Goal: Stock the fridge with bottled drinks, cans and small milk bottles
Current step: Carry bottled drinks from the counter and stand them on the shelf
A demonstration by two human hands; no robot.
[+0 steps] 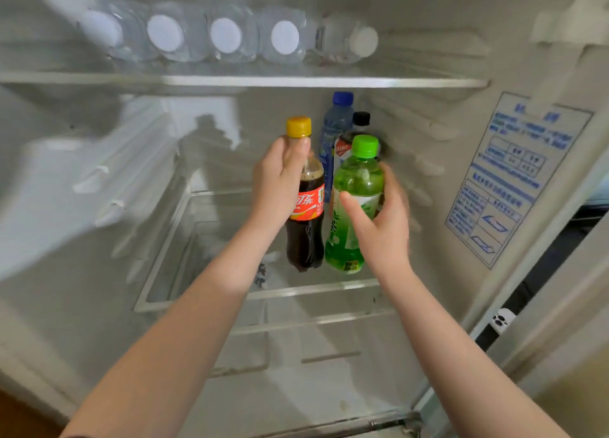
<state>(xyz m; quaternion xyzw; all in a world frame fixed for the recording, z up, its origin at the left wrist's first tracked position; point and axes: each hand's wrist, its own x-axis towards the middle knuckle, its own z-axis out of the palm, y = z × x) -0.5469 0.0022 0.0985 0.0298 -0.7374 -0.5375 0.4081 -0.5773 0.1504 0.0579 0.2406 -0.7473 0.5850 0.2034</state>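
My left hand (280, 180) grips a cola bottle (304, 226) with a yellow cap by its neck and shoulder. Beside it, my right hand (382, 213) holds a green tea bottle (354, 187) with a green cap around its middle. Both bottles are upright inside the open fridge, above the glass middle shelf (316, 289). Behind them stand a blue-capped water bottle (336, 124) and a black-capped bottle (361, 121) at the back right of that shelf.
The upper shelf (244, 81) carries several clear water bottles (227, 35) lying on their sides, white caps facing out. A blue instruction sticker (514, 173) is on the fridge's right wall. Lower shelves (313, 322) sit below the hands.
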